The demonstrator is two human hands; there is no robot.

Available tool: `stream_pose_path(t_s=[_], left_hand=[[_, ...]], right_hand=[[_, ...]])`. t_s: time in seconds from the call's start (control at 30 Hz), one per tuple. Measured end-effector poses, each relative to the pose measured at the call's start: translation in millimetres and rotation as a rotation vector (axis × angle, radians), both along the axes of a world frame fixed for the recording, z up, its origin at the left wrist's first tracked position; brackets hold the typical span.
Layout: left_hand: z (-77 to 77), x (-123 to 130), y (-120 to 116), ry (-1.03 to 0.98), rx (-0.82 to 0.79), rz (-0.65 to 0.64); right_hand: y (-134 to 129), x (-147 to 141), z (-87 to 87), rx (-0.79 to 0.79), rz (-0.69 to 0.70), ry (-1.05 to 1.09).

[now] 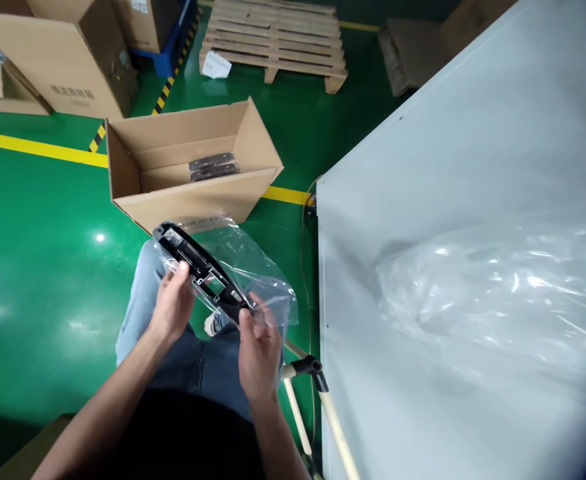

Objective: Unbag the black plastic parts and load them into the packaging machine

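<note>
Above my lap I hold a long black plastic panel (197,265) with rectangular cut-outs, tilted down to the right. A clear plastic bag (260,267) lies around it and spreads out loosely to its right. My left hand (173,300) is closed on the panel's lower left edge, thumb on top. At the panel's right end, my right hand (260,340) pinches it together with the bag film. Just beyond the panel stands an open cardboard box (193,203), with a few dark bagged parts (214,167) lying inside.
A pale grey table (373,400) fills the right side, with clear plastic bags (493,287) on it. Beside my right hand is a tube frame (305,367). A wooden pallet (273,33) and a large cardboard box (57,60) stand farther back on the green floor (33,253).
</note>
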State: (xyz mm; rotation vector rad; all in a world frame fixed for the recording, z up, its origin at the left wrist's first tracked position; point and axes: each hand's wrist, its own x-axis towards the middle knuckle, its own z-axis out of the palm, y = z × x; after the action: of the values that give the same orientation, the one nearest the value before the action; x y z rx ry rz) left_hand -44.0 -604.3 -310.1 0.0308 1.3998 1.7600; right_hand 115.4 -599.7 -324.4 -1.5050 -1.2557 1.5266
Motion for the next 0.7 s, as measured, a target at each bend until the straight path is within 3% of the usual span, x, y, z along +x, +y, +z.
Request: stream_pose_path(t_s=[0.1, 0.23, 0.33, 0.47, 0.57, 0.63, 0.7], left_hand=[[-0.7, 15, -6, -0.130, 0.019, -0.039], [0.6, 14, -9, -0.038, -0.067, -0.030], [4.8, 8, -12, 0.015, -0.113, -0.056], [11.7, 1, -19, -0.017, -0.126, -0.091], [13.8, -2, -21, -0.079, -0.131, -0.130], [13.7, -3, -19, -0.087, -0.122, -0.106], [12.7, -3, -15, -0.069, -0.101, -0.071]], right_hand=[[5, 4, 4.8, 0.022, 0.003, 0.006], [10, 8, 5.0, 0.063, -0.044, -0.028], [19, 13, 6.1, -0.011, -0.065, -0.010], [41, 22, 6.6, -0.067, -0.211, 0.130], [54, 29, 2.5, -0.148, -0.172, 0.244], [59, 33, -1.1, -0.212, -0.149, 0.278], [59, 36, -3.0, -0.203, -0.231, 0.242]])
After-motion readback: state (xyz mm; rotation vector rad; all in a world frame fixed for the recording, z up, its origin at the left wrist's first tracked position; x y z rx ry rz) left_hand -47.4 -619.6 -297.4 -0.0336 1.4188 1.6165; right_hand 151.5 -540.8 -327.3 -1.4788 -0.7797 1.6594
